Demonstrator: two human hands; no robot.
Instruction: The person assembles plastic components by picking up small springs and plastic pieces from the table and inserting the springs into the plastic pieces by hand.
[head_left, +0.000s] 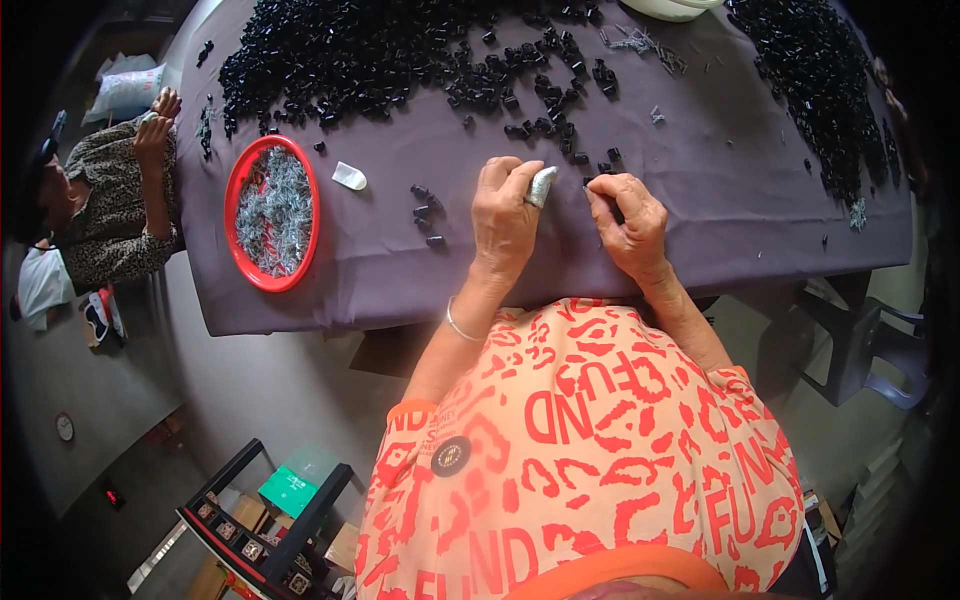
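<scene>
Over the near middle of the table, my left hand (503,218) is closed, its fingers curled. A silvery grey cover (541,187) wraps one of its digits; whatever the fingers may hold is hidden. Just to its right, my right hand (632,228) pinches a small dark piece, seemingly one of the black plastic parts, mostly hidden by the fingertips. Loose black parts (580,158) lie just beyond both hands, and a few black parts (424,212) lie left of my left hand. A red basin (315,215) farther left holds many thin, clear grey pieces.
A large heap of black parts (330,60) covers the far left of the table, another heap (815,100) the far right. A white fingertip-shaped piece (350,177) lies beside the basin. A person (120,200) sits at the left edge. A grey plastic stool (860,350) stands right.
</scene>
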